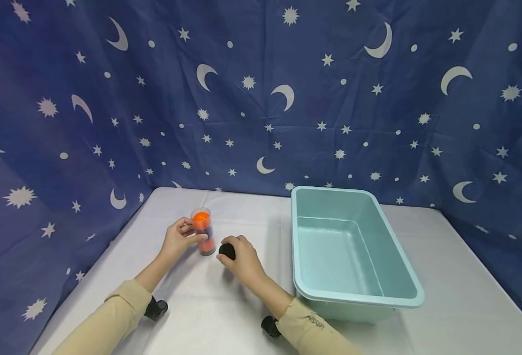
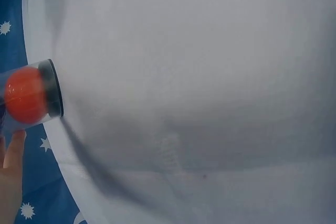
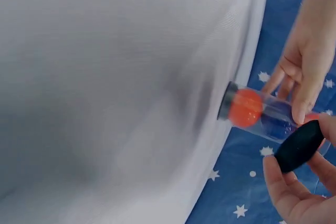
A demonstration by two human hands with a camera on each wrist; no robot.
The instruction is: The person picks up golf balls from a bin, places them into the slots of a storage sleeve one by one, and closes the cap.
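A clear plastic tube [image 1: 207, 249] stands upright on the white table with its top uncovered. Inside it are stacked an orange ball [image 1: 202, 220], a dark blue ball [image 3: 277, 120] and another orange-red ball [image 2: 25, 95] at the bottom, above a black base. My left hand [image 1: 178, 242] grips the tube from the left, thumb across its front. Just right of the tube, my right hand [image 1: 245, 262] holds a round black lid [image 1: 227, 251] by its edge between thumb and fingers. In the right wrist view the lid is tilted and partly overlaps the tube's upper end.
A light teal plastic bin [image 1: 338, 246] stands on the white-covered table [image 1: 225, 320] to the right of my right hand. A dark blue curtain [image 1: 252, 98] with moons and stars hangs behind and along the sides. Black devices [image 1: 156, 309] sit at both wrists.
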